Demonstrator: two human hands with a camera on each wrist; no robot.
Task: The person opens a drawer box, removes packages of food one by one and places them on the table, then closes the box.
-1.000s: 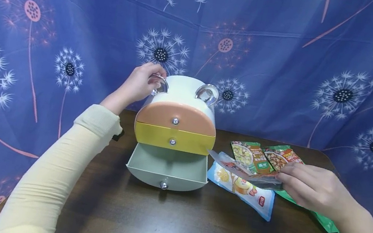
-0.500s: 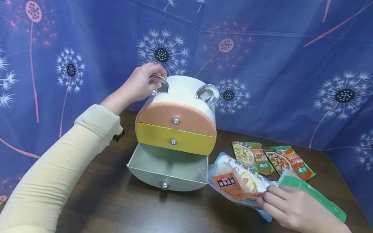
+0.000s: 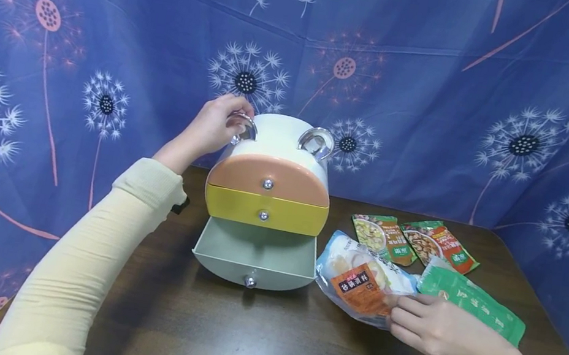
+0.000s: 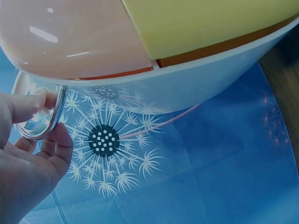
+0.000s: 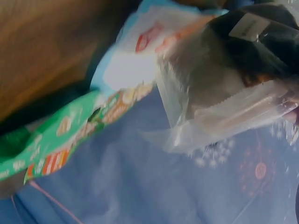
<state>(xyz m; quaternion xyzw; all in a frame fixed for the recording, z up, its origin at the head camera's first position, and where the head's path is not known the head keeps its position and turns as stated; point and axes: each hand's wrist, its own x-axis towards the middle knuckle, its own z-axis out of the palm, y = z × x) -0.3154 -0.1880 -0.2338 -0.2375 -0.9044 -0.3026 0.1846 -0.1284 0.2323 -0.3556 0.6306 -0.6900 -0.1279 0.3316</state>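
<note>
My left hand (image 3: 215,123) pinches the left silver ring (image 4: 56,109) on top of a small white chest (image 3: 282,137), thumb on one side and fingers on the other. The chest has an orange top drawer (image 3: 297,182) and a yellow middle drawer (image 3: 292,216), both in. Its grey-green bottom drawer (image 3: 225,269) is pulled out, with nothing seen inside. To the right, my right hand (image 3: 441,330) holds a clear plastic packet (image 3: 356,291) with an orange label by its right end. The packet hangs over a blue-and-white food bag (image 3: 335,244), partly covering it, right beside the drawer.
A green pouch (image 3: 482,305) lies on the brown table (image 3: 236,343), behind my right hand. Two colourful food sachets, a yellowish one (image 3: 384,237) and a red one (image 3: 438,245), lie farther back. A blue dandelion-print cloth (image 3: 414,99) hangs behind.
My right hand has come lower and a little towards me, tilting the clear packet so its labelled face shows. The green pouch is now more uncovered. My left hand has stayed on the ring.
</note>
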